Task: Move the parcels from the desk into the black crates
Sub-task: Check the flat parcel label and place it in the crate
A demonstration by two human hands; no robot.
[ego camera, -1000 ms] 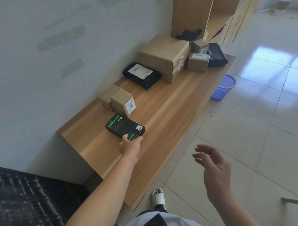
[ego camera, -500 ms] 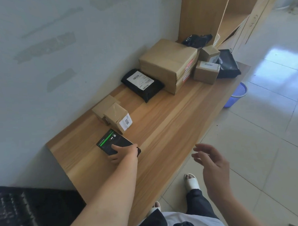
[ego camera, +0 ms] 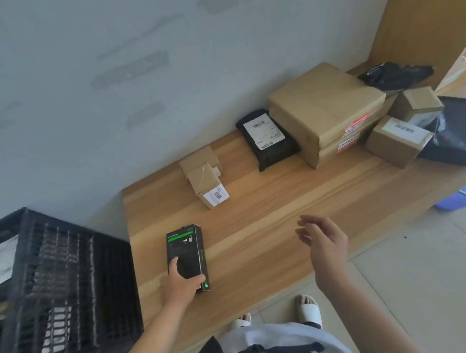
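Black box (ego camera: 186, 254), green stripe

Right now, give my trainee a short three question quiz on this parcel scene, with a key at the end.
1. True or false: the left hand grips the black and green box at its near end.
2. Which side of the desk is the black crate on from the person's view: A) left, B) right, C) behind the big cartons?
3. Fill in: the black mailer bag lies between the small taped box and the ____ cartons.

Key:
1. True; the right hand holds nothing.
2. A.
3. Stacked large.
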